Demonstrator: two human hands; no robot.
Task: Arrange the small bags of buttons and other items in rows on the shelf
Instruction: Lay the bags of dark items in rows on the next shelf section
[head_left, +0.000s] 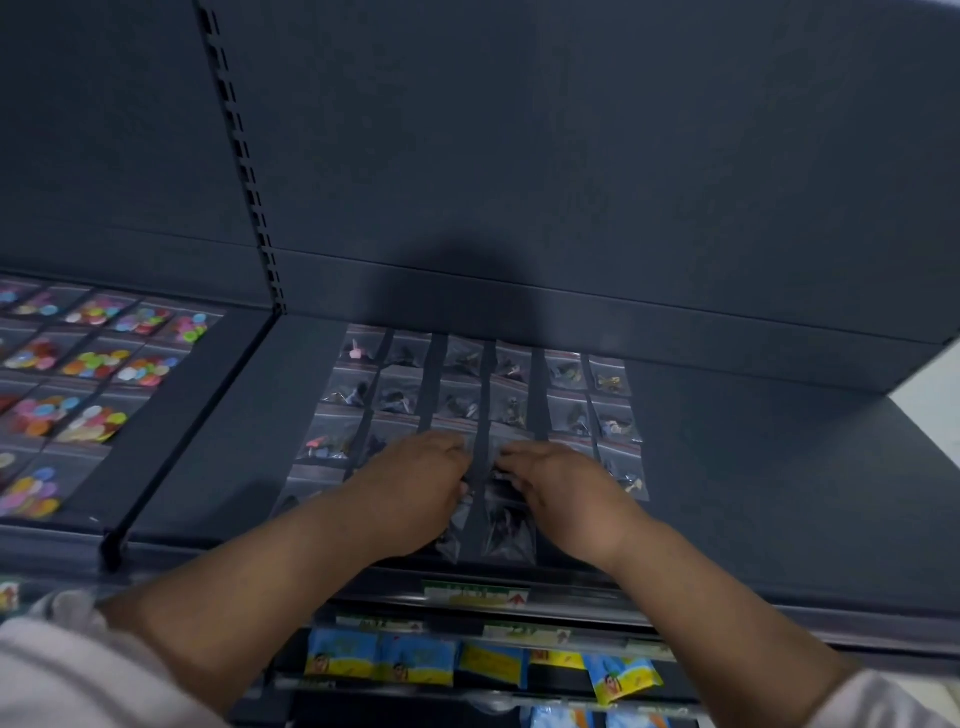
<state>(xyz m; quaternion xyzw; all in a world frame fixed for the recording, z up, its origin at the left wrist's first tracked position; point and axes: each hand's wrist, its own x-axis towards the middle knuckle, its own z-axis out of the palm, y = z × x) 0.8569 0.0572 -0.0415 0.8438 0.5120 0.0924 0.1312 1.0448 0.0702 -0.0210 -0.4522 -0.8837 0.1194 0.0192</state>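
Observation:
Several small clear bags of dark items (566, 374) lie in neat rows and columns on the dark grey shelf (753, 499). My left hand (415, 488) rests palm down on the bags of the middle columns, its fingertips on a bag. My right hand (561, 488) lies palm down just to its right, fingers touching a bag (506, 525) in the neighbouring column. Whether either hand pinches a bag is hidden under the fingers. Bags beneath both hands are covered.
To the left, past a black divider (187, 431), lie rows of clear bags of colourful buttons (93, 364). The shelf's back panel (571, 182) rises behind. Below the front edge hang price labels (475, 592) and blue-and-yellow packets (379, 660) on lower shelves.

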